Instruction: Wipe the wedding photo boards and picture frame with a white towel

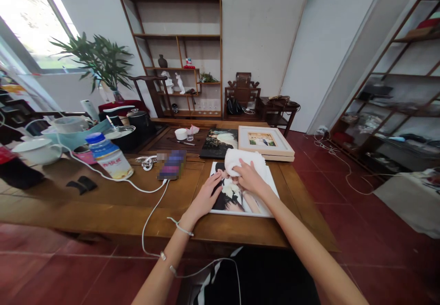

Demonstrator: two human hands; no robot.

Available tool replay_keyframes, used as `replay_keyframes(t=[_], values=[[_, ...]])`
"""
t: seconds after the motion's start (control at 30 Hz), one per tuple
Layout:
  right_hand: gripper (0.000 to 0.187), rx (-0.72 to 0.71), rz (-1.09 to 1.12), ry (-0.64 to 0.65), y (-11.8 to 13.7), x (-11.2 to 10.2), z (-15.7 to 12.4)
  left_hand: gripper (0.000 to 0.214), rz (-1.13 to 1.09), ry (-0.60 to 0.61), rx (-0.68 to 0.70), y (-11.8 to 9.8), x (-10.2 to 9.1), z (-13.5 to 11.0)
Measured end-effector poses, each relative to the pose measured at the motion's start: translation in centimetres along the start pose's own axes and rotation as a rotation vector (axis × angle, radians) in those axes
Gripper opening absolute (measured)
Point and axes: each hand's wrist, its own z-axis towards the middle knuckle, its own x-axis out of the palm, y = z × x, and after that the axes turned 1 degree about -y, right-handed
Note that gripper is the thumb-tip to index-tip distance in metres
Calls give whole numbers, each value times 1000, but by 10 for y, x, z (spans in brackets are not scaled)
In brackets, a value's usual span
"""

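A flat photo print point(240, 199) lies on the wooden table point(113, 204) in front of me. My left hand point(206, 195) rests flat on the print's left edge, fingers stretched out. My right hand point(249, 177) presses down on a white cloth point(240, 158) bunched over the top of the print, fingers curled onto it. Just beyond lie a dark photo print point(218, 142) and a stack of light framed pictures point(266, 142).
A plastic bottle point(108, 156), a phone point(172, 165) on a white cable point(151, 213), earphones, a kettle point(139, 122), bowls and cups crowd the table's left. Wooden shelves stand at the back wall and right. Cables trail over the red floor tiles.
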Motion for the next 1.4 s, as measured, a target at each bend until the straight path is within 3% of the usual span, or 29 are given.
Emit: replay_keyframes(t=[0.13, 0.3, 0.4, 0.5, 0.63, 0.73, 0.8, 0.87, 0.97, 1.1, 1.27, 1.4], values=[[50, -53, 2, 8, 9, 4, -24, 41, -14, -6, 9, 0, 0, 0], [54, -111, 51, -3, 33, 9, -83, 42, -19, -6, -3, -2, -1, 0], [54, -129, 82, 33, 46, 5, -116, 41, -15, -6, -10, -3, -1, 0], [54, -161, 148, 91, 43, -5, -132, 40, -15, -14, -10, -3, 0, 0], [55, -98, 265, 134, 1, -16, -124, 40, -20, -4, -10, -4, -1, 0], [53, 3, 267, 62, -35, -14, -103, 40, -22, -1, -10, -4, -1, 1], [53, 83, 235, 14, -47, -11, -88, 40, -24, 1, -7, -2, -1, 1], [55, 139, 200, 4, -43, -6, -73, 40, -25, 4, -13, -2, -1, 1], [56, 154, 144, 2, -17, 0, -57, 43, -33, -23, -27, -6, -3, 1], [56, -38, 145, 2, 26, 6, -53, 45, -43, -113, -38, -12, -7, 0], [50, -288, 236, 79, 46, 0, -81, 47, -33, -100, -93, -9, -5, -1], [51, -316, 288, 196, 35, -18, -116, 45, -6, -60, -99, -5, -2, -1]])
